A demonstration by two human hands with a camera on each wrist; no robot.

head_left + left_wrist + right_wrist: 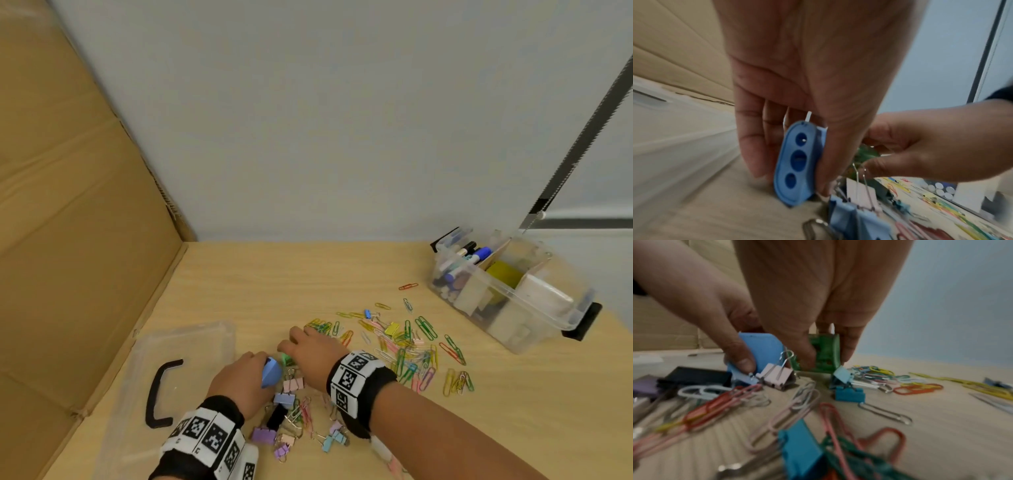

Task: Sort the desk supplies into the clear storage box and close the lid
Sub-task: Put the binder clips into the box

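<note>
The left hand [797, 91] grips a blue pencil sharpener [797, 164] between thumb and curled fingers, its three-holed face turned toward the wrist camera and its lower end touching the wooden desk [274, 274]. Just beside it, the right hand [310, 356] pinches a small green sharpener-like piece [824, 353] with thumb and fingertips, low on the desk; its exact form is hard to make out behind the fingers and blur. Around both hands lie binder clips [284, 399] in pink, blue, purple and black, and to the right a wide scatter of coloured paper clips [411, 346]. The clear lid [185, 346] with a black handle [159, 394] lies flat on the desk to the left of the hands, its near edge cut off by the left wristband. The clear storage box [510, 291] stands open well apart at the far right, split into compartments: markers [469, 255] in the far-left one, something yellow in the middle, and pale blocks nearer the front, whose kind cannot be told through the plastic. A cardboard panel [68, 205] stands along the left.
</note>
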